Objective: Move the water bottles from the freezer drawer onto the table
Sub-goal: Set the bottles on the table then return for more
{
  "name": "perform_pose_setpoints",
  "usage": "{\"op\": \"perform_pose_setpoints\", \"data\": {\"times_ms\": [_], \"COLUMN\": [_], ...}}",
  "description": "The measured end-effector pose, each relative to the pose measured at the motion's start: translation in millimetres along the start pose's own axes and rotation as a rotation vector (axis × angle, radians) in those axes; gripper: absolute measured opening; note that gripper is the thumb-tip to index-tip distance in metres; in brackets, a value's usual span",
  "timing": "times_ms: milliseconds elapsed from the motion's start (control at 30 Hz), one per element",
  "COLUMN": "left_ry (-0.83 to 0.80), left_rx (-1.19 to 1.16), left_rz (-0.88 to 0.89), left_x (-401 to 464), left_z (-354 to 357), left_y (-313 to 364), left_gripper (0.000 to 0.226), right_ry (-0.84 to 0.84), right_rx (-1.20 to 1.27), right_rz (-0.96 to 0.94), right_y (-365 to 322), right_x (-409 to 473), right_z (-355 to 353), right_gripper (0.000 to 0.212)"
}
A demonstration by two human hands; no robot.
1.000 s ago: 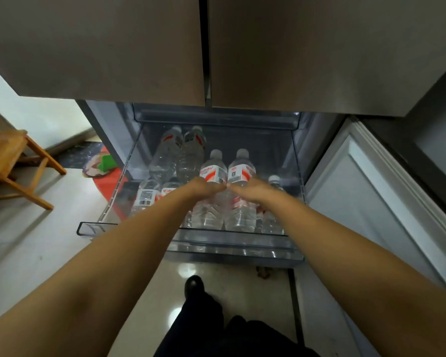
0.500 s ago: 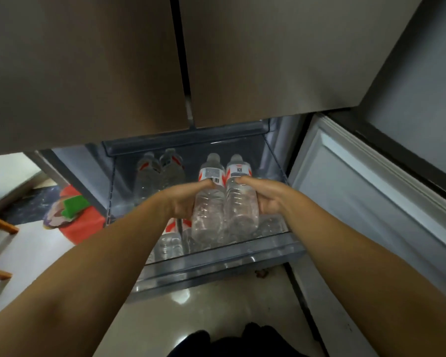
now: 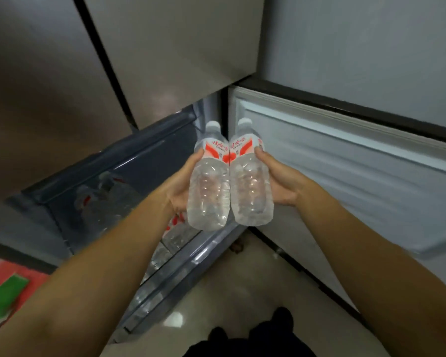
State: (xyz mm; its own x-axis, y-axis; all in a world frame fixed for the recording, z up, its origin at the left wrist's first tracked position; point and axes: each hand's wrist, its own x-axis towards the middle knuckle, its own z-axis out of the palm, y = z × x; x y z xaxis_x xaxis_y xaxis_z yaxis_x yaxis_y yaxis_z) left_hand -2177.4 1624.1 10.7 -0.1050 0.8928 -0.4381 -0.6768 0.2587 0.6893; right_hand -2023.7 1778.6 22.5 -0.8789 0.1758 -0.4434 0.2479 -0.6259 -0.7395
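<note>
Two held bottles (image 3: 208, 188), two hands (image 3: 182, 188).

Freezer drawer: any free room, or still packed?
Crowded: the freezer drawer still holds bottles along its front and left. Free: the pale floor between drawer front and open door. Both hands grip bottles; no table in view.

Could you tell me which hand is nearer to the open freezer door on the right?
Right. The right hand, gripping its bottle, is just in front of the freezer door; the left hand sits farther away, beyond both bottles, over the drawer.
</note>
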Motion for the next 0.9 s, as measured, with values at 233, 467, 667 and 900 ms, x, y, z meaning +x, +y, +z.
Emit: {"op": "perform_pose_setpoints", "data": {"times_ms": [233,467,667,900], "left_ry": [-0.189,-0.171,-0.068,-0.169], "left_rx": [0.219,0.718,1.081,1.408], "left_rz": [-0.151,-0.216,-0.198,-0.133], "left_x": [36.8,75.6,108.5,122.3], "left_z": [68.3,148.8,210.0,311.0], "left_y": [-27.5,-124.3,-247.2,-367.3], "left_gripper": [0.064,0.018,0.062,0.077], "right_ry": [0.355,0.920,1.209,1.466], "right_rx": [-0.193,-0.412,-0.508,-0.580], "right_rz": [-0.338,-0.379,-0.084,0.179], "right_y": [31.7,119.2,208.3,281.8], "right_x": [-91.9,-178.8,-274.5,-401.7], "right_z": [-50.0,-123.8,-183.1,-229.5], "right_gripper": [0.056,0.047,0.082,0.081]}}
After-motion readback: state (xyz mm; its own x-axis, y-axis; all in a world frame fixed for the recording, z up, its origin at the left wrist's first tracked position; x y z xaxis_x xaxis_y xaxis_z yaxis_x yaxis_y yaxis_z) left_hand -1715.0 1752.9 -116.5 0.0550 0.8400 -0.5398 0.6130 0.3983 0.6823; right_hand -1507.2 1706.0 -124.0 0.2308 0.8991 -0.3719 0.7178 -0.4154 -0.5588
